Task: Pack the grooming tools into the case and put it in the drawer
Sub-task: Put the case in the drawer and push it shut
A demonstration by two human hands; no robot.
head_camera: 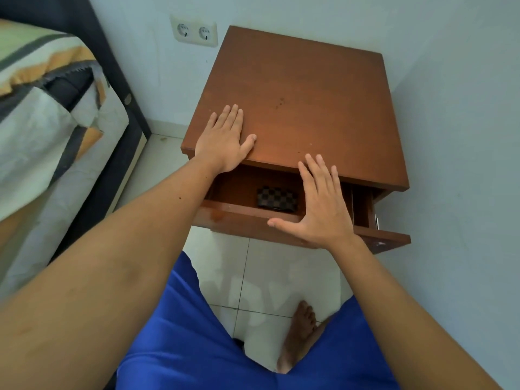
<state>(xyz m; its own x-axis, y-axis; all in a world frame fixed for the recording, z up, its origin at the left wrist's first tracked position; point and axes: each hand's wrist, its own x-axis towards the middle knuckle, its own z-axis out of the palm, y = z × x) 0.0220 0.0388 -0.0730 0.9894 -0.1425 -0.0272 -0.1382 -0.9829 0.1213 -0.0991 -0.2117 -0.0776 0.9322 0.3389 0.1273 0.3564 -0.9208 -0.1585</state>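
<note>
No words or labels to read anywhere. Bed (pixel 42 108) at left, cut off by edge. Left hand (pixel 225 139) flat on brown surface (pixel 309 94), fingers (pixel 233 115) straight, close together, holding nothing. Checkered case (pixel 277 199) inside open drawer (pixel 247 218), partly in shadow. Right hand (pixel 320 204) over drawer front, fingers spread, empty.

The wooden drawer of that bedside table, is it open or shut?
Open. The brown wooden drawer is pulled out from the bedside table, showing the checkered case lying inside.
</note>
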